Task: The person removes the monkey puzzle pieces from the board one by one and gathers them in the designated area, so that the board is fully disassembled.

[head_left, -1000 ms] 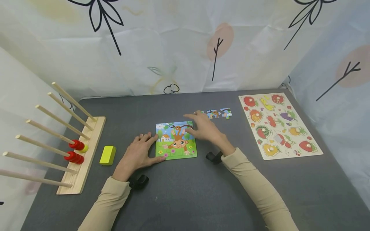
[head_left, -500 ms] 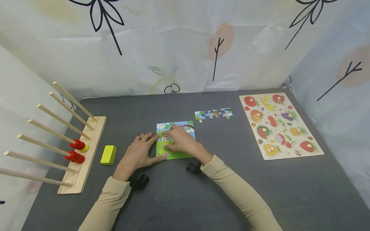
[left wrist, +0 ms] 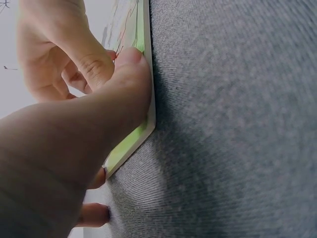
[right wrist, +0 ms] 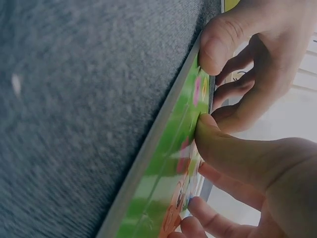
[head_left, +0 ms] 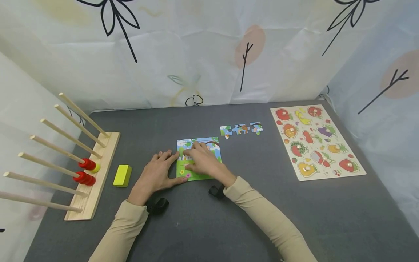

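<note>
A small jigsaw puzzle point(head_left: 199, 177) with a green and blue picture lies flat in a tray on the dark table. My left hand point(head_left: 157, 173) rests at its left side, the thumb on the near edge and the other fingers beside the left edge. My right hand point(head_left: 205, 161) is over the middle of the puzzle and covers much of the picture. In the right wrist view, its thumb point(right wrist: 213, 136) and bent fingertips point(right wrist: 198, 206) touch the puzzle's surface, set apart from each other. No loose piece shows between them.
Three loose jigsaw pieces point(head_left: 241, 129) lie in a row behind the puzzle. A fruit peg board point(head_left: 322, 145) lies to the right. On the left stand a wooden peg rack point(head_left: 104, 156) with several red and yellow rings and a yellow block point(head_left: 122, 176). A patterned cloth point(head_left: 209, 54) hangs behind.
My right hand has moved left from the puzzle's right edge onto its middle, uncovering the loose pieces. Over the last half second it has hardly moved. My left hand stays put.
</note>
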A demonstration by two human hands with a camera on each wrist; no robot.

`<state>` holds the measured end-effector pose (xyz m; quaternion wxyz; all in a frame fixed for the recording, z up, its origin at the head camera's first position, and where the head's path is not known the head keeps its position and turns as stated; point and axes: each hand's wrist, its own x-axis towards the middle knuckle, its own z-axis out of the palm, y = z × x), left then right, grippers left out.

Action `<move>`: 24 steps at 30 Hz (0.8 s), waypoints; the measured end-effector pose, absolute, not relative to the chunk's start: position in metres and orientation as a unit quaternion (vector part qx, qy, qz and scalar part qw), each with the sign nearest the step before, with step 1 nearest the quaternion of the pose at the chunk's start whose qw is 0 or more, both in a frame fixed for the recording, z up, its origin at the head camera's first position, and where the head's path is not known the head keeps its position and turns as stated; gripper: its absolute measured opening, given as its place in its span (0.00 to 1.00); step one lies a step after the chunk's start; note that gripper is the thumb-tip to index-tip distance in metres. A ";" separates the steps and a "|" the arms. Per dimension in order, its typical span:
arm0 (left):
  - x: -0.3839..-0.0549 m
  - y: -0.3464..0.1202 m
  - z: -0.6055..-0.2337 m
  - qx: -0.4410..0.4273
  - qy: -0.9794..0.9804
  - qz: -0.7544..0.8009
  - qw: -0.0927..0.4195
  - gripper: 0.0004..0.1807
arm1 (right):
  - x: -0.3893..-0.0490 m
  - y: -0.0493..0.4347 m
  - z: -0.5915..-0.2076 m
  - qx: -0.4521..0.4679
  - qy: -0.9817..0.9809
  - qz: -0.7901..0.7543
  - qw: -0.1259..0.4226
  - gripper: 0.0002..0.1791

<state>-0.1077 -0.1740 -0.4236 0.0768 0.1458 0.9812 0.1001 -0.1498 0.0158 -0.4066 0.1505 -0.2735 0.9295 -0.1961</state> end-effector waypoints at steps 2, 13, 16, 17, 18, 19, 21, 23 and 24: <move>-0.108 -0.174 -0.424 0.145 0.981 0.102 0.078 0.53 | -0.149 0.016 -0.407 -0.273 0.929 -0.202 0.148 0.27; -0.107 -0.174 -0.424 0.149 0.981 0.099 0.073 0.52 | -0.149 0.016 -0.403 -0.270 0.928 -0.210 0.145 0.27; -0.107 -0.174 -0.423 0.149 0.981 0.098 0.073 0.52 | -0.149 0.015 -0.402 -0.269 0.931 -0.202 0.144 0.27; -0.107 -0.174 -0.423 0.150 0.981 0.097 0.073 0.52 | -0.149 0.015 -0.402 -0.268 0.932 -0.199 0.144 0.27; -0.107 -0.174 -0.423 0.149 0.981 0.097 0.073 0.52 | -0.149 0.015 -0.402 -0.269 0.933 -0.195 0.141 0.27; -0.107 -0.173 -0.422 0.150 0.981 0.097 0.073 0.52 | -0.149 0.015 -0.402 -0.270 0.933 -0.193 0.138 0.27; -0.107 -0.173 -0.422 0.149 0.981 0.097 0.074 0.52 | -0.149 0.015 -0.402 -0.271 0.934 -0.190 0.132 0.26; -0.107 -0.173 -0.422 0.149 0.981 0.099 0.074 0.52 | -0.149 0.016 -0.401 -0.273 0.934 -0.193 0.124 0.26; -0.107 -0.173 -0.422 0.149 0.981 0.100 0.073 0.51 | -0.149 0.017 -0.401 -0.273 0.934 -0.196 0.121 0.25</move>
